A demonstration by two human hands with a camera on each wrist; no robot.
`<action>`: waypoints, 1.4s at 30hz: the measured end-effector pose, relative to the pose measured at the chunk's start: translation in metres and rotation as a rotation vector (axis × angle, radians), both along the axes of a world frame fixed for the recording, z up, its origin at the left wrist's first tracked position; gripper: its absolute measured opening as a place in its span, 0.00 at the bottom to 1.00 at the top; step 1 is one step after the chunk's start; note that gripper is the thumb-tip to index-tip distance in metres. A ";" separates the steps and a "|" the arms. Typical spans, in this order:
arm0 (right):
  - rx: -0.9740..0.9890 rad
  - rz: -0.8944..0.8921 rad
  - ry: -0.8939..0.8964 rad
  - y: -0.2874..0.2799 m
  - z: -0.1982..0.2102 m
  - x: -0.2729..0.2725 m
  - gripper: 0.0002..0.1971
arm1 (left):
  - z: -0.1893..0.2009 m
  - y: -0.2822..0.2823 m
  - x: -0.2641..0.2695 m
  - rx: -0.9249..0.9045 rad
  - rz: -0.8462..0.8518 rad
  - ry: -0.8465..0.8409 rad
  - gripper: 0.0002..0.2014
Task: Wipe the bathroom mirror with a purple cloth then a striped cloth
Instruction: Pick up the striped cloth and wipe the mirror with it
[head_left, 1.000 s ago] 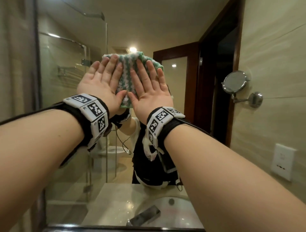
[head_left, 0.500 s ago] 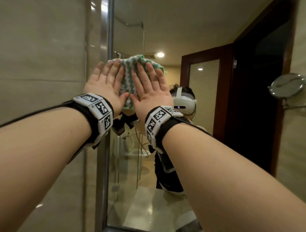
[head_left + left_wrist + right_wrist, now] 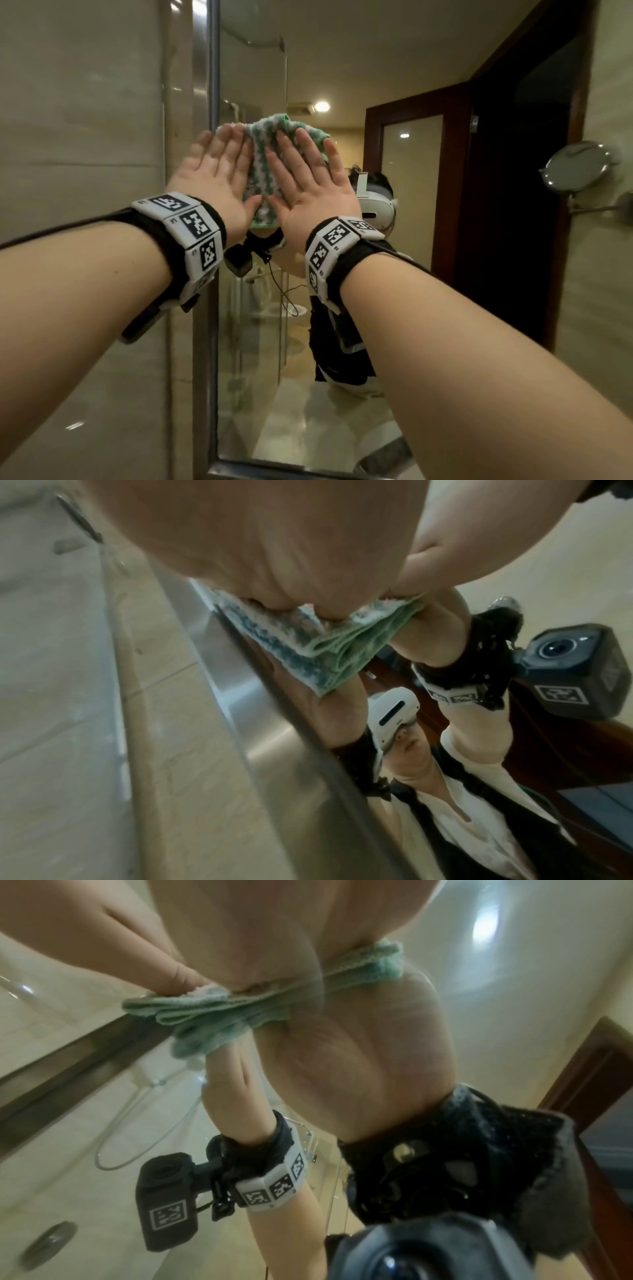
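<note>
A green-and-white striped cloth (image 3: 263, 161) lies flat against the bathroom mirror (image 3: 308, 394), close to its metal left frame (image 3: 212, 308). My left hand (image 3: 219, 168) presses the cloth's left half with straight fingers. My right hand (image 3: 308, 171) presses the right half the same way. In the left wrist view the folded cloth (image 3: 308, 647) sits under the palm beside the frame (image 3: 260, 710). The right wrist view shows the cloth (image 3: 219, 1010) bunched between my palm and the glass. No purple cloth is in view.
A tiled wall (image 3: 85, 171) borders the mirror on the left. A round swivel mirror (image 3: 579, 168) sticks out from the right wall. The glass reflects a dark wooden doorway (image 3: 513, 205), a shower screen and me wearing a headset.
Both hands have slid the striped cloth left across the glass until it lies by the mirror's left frame. My view has turned left, and the basin has dropped out of sight.
</note>
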State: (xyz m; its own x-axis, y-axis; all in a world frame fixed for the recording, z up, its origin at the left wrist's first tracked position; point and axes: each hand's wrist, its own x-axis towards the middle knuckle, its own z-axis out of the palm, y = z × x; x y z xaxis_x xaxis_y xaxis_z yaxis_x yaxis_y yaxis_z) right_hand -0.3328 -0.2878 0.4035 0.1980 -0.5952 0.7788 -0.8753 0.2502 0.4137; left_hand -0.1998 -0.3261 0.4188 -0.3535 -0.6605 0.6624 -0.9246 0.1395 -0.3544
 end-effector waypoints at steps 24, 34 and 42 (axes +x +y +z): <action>-0.040 -0.191 -0.193 0.133 -0.045 -0.199 0.29 | -0.029 0.107 -0.198 -0.060 -0.330 -0.022 0.32; -0.022 -0.275 -0.233 0.189 -0.070 -0.283 0.29 | -0.055 0.160 -0.284 -0.071 -0.439 -0.037 0.34; -0.077 -0.283 -0.198 0.205 -0.078 -0.321 0.31 | -0.061 0.175 -0.318 -0.118 -0.491 -0.025 0.34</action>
